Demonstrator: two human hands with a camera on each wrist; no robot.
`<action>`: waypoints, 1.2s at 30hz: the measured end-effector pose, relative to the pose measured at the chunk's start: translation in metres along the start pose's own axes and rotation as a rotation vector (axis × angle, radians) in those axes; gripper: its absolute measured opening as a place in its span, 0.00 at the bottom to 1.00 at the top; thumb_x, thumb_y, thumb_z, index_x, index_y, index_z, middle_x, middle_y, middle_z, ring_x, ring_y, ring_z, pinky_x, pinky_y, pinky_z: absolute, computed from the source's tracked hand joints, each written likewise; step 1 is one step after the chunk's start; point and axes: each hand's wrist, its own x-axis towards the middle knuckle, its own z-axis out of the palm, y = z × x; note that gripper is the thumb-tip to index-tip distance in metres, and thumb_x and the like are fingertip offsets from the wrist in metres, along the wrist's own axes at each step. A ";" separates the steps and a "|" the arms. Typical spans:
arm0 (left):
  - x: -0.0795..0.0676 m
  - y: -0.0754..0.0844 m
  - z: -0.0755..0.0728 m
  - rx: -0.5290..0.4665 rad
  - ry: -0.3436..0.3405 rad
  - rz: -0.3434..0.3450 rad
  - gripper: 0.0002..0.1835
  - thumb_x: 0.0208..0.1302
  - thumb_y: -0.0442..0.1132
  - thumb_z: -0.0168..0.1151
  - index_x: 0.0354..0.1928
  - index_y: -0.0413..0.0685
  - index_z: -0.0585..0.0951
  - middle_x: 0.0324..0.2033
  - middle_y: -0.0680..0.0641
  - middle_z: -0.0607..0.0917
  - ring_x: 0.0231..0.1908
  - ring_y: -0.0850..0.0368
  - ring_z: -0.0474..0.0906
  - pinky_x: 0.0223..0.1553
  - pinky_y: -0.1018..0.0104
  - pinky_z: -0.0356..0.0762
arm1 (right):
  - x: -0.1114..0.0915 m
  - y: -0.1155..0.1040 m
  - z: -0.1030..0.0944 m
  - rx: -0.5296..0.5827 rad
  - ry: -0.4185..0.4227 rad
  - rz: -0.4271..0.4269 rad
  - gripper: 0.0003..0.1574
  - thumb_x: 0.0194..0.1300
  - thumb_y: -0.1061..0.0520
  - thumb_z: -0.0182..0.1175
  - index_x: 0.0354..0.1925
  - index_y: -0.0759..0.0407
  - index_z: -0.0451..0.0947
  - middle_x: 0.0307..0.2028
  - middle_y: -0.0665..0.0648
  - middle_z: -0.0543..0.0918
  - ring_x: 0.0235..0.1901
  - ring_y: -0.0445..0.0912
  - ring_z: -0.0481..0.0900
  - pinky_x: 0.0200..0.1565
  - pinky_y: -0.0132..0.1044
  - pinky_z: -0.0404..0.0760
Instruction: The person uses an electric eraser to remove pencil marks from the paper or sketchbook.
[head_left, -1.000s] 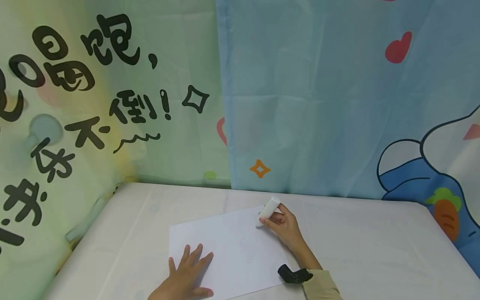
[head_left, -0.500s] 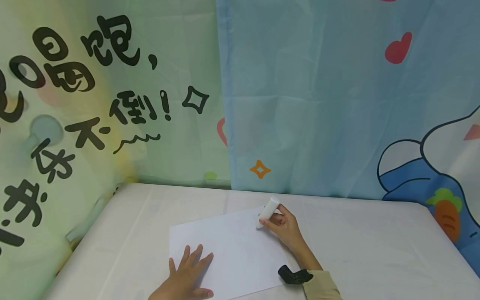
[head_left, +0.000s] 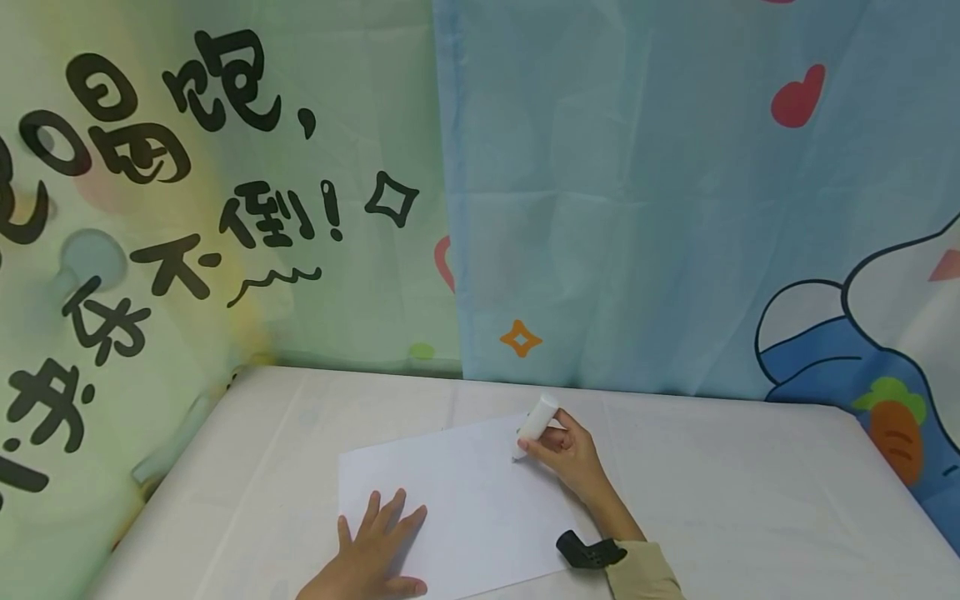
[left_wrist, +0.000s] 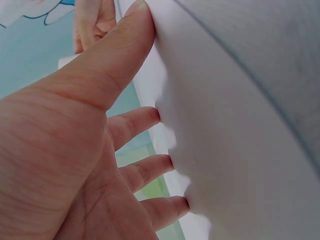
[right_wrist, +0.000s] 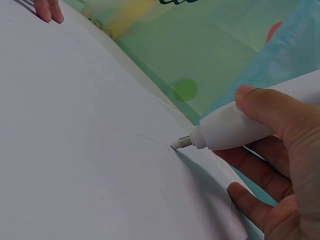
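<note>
A sheet of white paper [head_left: 465, 508] lies on the table at a slant. My left hand [head_left: 371, 546] rests on its left part, fingers spread and fingertips pressed to the sheet, as the left wrist view also shows. Near the far right corner, my right hand [head_left: 570, 454] grips a thick white electric eraser [right_wrist: 235, 125] between thumb and fingers, tilted with its top end up. In the right wrist view its small white tip [right_wrist: 176, 145], in a metal collar, is right at the end of a thin faint line [right_wrist: 152, 139] on the paper.
A white cloth [head_left: 742, 492] covers the table. Behind it hang a blue printed curtain [head_left: 637, 208] and a green one [head_left: 360, 100] with black lettering, close along the table's back and left edges. A black strap [head_left: 588, 552] sits at the right wrist by a beige sleeve [head_left: 643, 571].
The electric eraser's tip has shifted very slightly toward the near side of the paper. The left hand and the paper stay where they were.
</note>
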 end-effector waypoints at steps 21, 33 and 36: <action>-0.001 0.000 0.000 0.003 0.002 0.007 0.50 0.57 0.69 0.57 0.70 0.39 0.62 0.69 0.24 0.57 0.65 0.14 0.45 0.47 0.12 0.43 | -0.002 -0.004 -0.001 0.041 -0.032 0.000 0.33 0.55 0.70 0.69 0.58 0.73 0.70 0.43 0.73 0.84 0.39 0.34 0.83 0.41 0.25 0.79; 0.002 0.001 0.001 0.011 -0.003 -0.014 0.49 0.56 0.64 0.63 0.70 0.39 0.62 0.69 0.25 0.58 0.66 0.15 0.45 0.48 0.12 0.43 | -0.001 -0.001 -0.001 0.028 -0.035 -0.038 0.33 0.55 0.70 0.69 0.58 0.74 0.70 0.42 0.73 0.85 0.39 0.33 0.83 0.42 0.25 0.78; 0.002 0.001 0.001 0.009 -0.004 -0.024 0.48 0.55 0.62 0.65 0.70 0.39 0.62 0.69 0.25 0.58 0.66 0.15 0.45 0.48 0.12 0.44 | -0.001 0.001 -0.001 0.021 -0.031 -0.035 0.33 0.54 0.70 0.70 0.57 0.73 0.70 0.42 0.72 0.85 0.40 0.33 0.83 0.43 0.25 0.78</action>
